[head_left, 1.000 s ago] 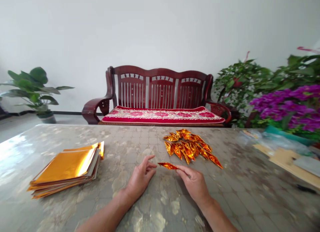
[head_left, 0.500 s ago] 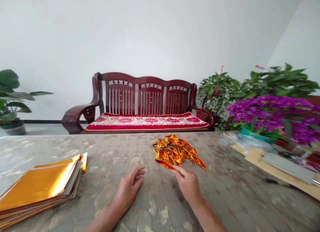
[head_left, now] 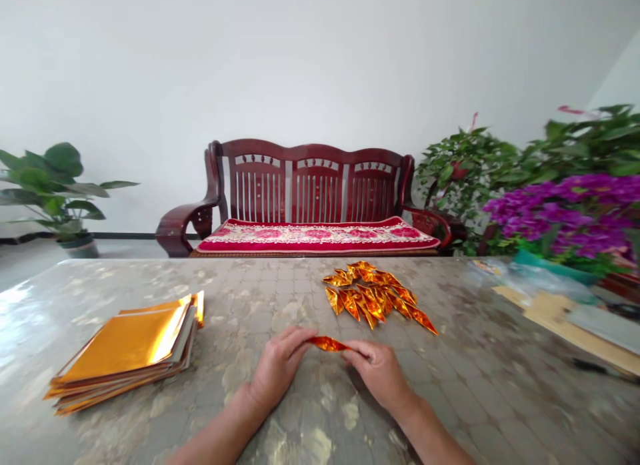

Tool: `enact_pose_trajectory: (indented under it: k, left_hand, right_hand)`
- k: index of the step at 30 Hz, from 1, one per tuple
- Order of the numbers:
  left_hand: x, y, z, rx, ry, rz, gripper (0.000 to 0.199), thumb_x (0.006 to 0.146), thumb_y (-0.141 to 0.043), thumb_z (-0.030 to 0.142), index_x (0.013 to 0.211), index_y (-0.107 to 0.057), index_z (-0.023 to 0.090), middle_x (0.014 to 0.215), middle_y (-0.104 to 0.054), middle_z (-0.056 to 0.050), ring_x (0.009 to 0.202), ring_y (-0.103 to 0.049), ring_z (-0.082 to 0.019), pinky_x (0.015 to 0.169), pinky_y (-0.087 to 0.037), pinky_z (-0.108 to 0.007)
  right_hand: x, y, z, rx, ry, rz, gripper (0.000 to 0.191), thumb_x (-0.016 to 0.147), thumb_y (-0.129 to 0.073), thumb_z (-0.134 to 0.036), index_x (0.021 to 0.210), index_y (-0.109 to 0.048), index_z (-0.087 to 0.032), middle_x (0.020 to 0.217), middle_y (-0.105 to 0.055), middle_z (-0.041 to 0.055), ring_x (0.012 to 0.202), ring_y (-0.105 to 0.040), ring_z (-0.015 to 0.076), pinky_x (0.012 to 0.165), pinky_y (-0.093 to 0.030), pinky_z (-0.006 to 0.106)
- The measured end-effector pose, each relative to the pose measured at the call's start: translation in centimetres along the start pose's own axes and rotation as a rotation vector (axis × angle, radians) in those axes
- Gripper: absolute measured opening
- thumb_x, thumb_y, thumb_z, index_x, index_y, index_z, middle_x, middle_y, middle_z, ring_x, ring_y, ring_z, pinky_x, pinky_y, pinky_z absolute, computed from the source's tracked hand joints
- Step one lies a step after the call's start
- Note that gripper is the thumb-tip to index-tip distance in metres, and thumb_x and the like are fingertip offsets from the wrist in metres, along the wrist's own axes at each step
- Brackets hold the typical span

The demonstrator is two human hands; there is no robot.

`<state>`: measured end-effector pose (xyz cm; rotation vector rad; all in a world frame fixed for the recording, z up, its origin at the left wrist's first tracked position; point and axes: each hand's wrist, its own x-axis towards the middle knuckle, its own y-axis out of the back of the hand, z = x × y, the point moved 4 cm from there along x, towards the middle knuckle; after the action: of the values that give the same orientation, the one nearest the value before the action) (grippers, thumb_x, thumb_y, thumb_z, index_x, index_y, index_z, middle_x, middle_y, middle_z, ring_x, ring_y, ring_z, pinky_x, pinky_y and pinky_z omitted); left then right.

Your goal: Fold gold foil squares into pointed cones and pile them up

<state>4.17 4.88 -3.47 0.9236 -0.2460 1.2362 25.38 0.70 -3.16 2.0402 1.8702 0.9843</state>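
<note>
Between my two hands is a folded gold foil paper piece, narrow and pointed towards its ends. My left hand pinches its left end, and my right hand pinches the right end, thumb and fingers closed on it. The fingertips cover both tips of the piece. Just beyond, on the table, lies a loose pile of similar folded gold foil pieces. Over to the left rests a stack of flat gold foil sheets, its edges uneven.
The table has a patterned grey cover. At the right lie cardboard, clear plastic and a dark pen-like object, near purple flowers. A wooden bench with a red cushion stands behind; a potted plant is at left.
My left hand has moved in and taken the left end of the folded foil piece. My right hand has drawn that piece nearer, away from the pile. The view has turned slightly left.
</note>
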Motion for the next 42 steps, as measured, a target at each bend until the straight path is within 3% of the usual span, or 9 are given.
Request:
enact_pose_trajectory:
  k: [8, 15, 21, 35, 42]
  left_hand:
    - [-0.3, -0.1, 0.4, 0.071, -0.045, -0.128, 0.023, 0.101, -0.048, 0.025, 0.111, -0.068, 0.025, 0.091, -0.068, -0.003, 0.084, -0.067, -0.013, 0.076, -0.051, -0.02]
    - [-0.2, -0.1, 2.1, 0.07, -0.051, -0.312, 0.03, 0.102, -0.04, 0.023, 0.112, -0.069, 0.026, 0.093, -0.066, -0.004, 0.083, -0.065, -0.014, 0.076, -0.049, -0.021]
    - [0.0, -0.5, 1.9, -0.021, -0.037, -0.381, 0.03, 0.102, -0.044, 0.03, 0.104, -0.074, 0.025, 0.089, -0.069, -0.004, 0.083, -0.066, -0.015, 0.076, -0.05, -0.022]
    - [0.0, -0.7, 2.2, -0.114, -0.003, -0.347, 0.026, 0.098, -0.053, 0.034, 0.102, -0.076, 0.024, 0.092, -0.074, -0.006, 0.086, -0.069, -0.016, 0.08, -0.054, -0.025]
    - [0.0, -0.8, 2.2, -0.115, 0.015, -0.318, 0.026, 0.098, -0.054, 0.035, 0.097, -0.077, 0.023, 0.089, -0.075, -0.005, 0.084, -0.069, -0.016, 0.079, -0.054, -0.025]
  right_hand:
    - [-0.3, 0.5, -0.7, -0.148, 0.281, 0.075, 0.032, 0.087, -0.058, -0.015, 0.115, -0.072, -0.024, 0.108, -0.076, 0.0036, 0.097, -0.072, 0.0191, 0.089, -0.055, 0.029]
    - [-0.8, 1.2, -2.3, -0.334, 0.533, 0.013, 0.028, 0.093, -0.052, -0.013, 0.11, -0.072, -0.024, 0.082, -0.073, 0.004, 0.075, -0.067, 0.0174, 0.071, -0.053, 0.028]
    - [-0.8, 0.6, -3.1, -0.263, 0.491, -0.135, 0.021, 0.096, -0.054, -0.02, 0.098, -0.075, -0.024, 0.082, -0.072, 0.0035, 0.076, -0.066, 0.0157, 0.07, -0.052, 0.025]
    - [-0.9, -0.5, -2.7, -0.073, 0.411, -0.117, 0.02, 0.095, -0.057, -0.02, 0.105, -0.074, -0.025, 0.1, -0.074, 0.0044, 0.091, -0.069, 0.0156, 0.082, -0.056, 0.026]
    - [-1.1, -0.8, -2.8, -0.07, 0.424, -0.094, 0.02, 0.094, -0.057, -0.016, 0.1, -0.075, -0.024, 0.099, -0.074, 0.0051, 0.089, -0.069, 0.0159, 0.08, -0.056, 0.027]
